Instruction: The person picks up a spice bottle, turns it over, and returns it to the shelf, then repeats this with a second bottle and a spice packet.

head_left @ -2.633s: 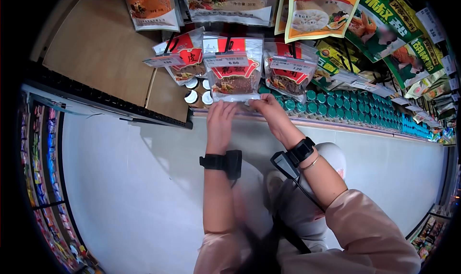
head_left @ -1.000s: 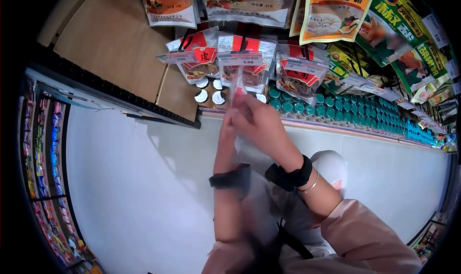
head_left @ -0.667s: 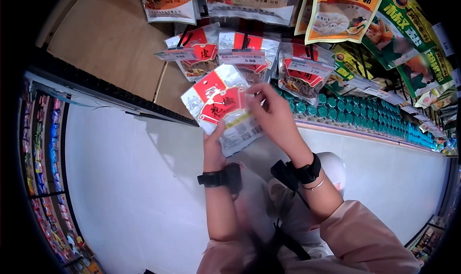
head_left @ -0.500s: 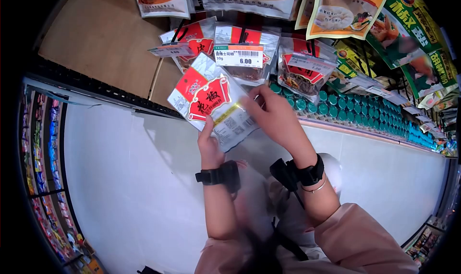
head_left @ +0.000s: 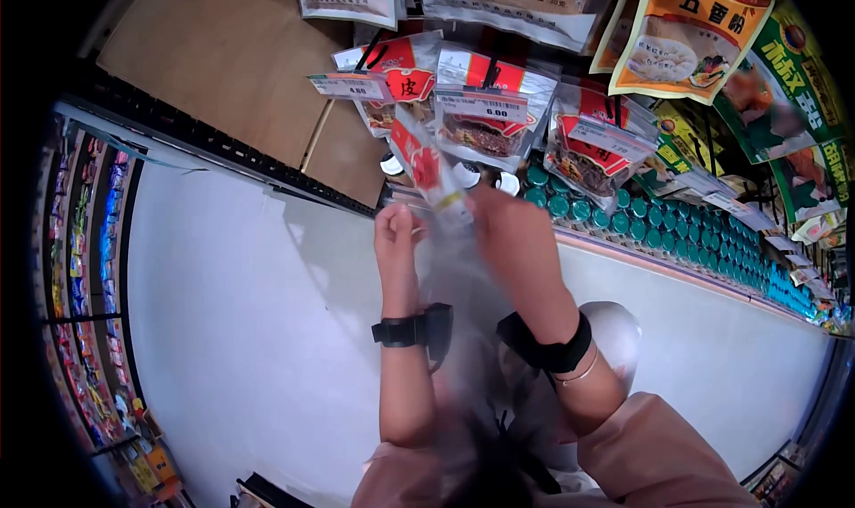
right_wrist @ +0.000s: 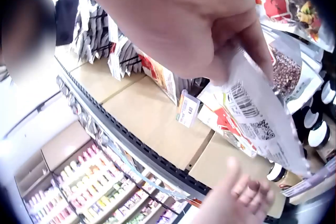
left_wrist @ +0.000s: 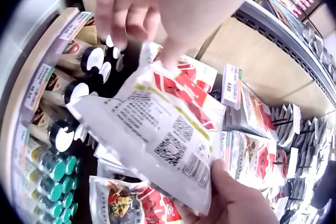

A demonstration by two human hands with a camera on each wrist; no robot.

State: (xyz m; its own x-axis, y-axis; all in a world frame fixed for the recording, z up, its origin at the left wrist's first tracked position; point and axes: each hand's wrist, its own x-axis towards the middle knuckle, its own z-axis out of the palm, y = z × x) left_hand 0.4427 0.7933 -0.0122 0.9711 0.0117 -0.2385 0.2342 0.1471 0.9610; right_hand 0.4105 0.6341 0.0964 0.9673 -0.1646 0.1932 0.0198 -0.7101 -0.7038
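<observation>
My right hand (head_left: 525, 250) pinches one edge of a silver-and-red packet of Sichuan peppercorns (head_left: 426, 165), tilted nearly edge-on and blurred in the head view. Its barcode side faces the left wrist camera, where the thumb of the right hand (left_wrist: 241, 203) lies against a lower corner. Apart from the packet, my left hand (head_left: 397, 241) is raised to its left with loosely bent fingers, holding nothing. In the right wrist view, the left hand (right_wrist: 233, 200) shows below the packet (right_wrist: 252, 119). Just behind hang matching peppercorn packets (head_left: 485, 134) with a 6.00 price tag (head_left: 481, 107).
Another red packet (head_left: 405, 81) and a star-shaped-spice-like dark packet (head_left: 592, 152) hang on either side. Below stand green-capped jars (head_left: 668, 232) and white-capped bottles (head_left: 508, 183). A wooden shelf (head_left: 223, 72) with a black edge runs left; an orange spice bag (head_left: 690, 36) hangs upper right.
The packet was taken from the hanging row and held in both hands, front showing. Now the left hand has let go, and the packet has turned edge-on in the right hand.
</observation>
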